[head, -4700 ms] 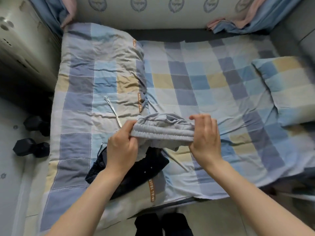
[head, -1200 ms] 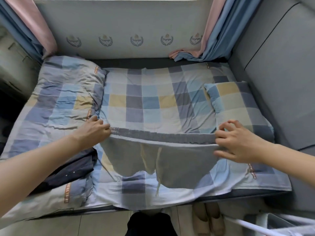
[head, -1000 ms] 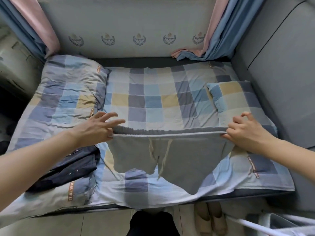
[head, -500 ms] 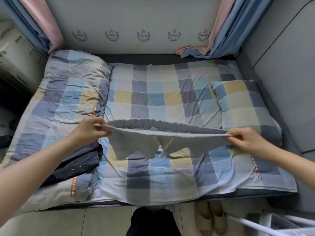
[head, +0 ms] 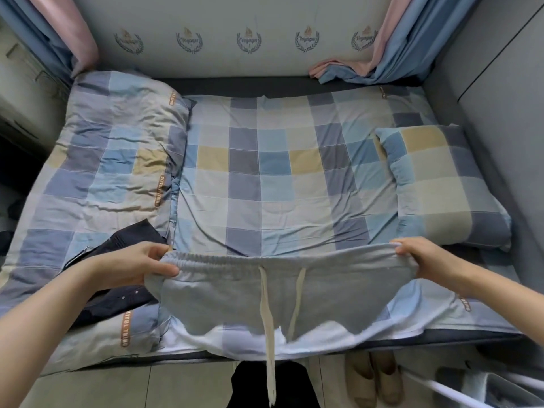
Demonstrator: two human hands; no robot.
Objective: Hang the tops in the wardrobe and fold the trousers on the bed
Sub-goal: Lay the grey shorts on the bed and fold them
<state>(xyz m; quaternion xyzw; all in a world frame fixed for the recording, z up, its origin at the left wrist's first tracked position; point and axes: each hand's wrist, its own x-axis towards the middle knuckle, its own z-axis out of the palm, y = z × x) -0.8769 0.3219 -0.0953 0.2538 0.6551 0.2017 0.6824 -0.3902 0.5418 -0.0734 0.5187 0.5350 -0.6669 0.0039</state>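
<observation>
My left hand [head: 138,266] and right hand [head: 424,260] each pinch an end of the waistband, fingers closed on the grey shorts [head: 265,293], stretched wide over the near edge of the bed [head: 294,184]. Two white drawstrings [head: 266,319] dangle past that edge. Just beside my left hand, a dark garment [head: 117,290] lies on the folded quilt [head: 112,160]. Further right, a checked pillow [head: 441,184] sits at the bed's right edge.
</observation>
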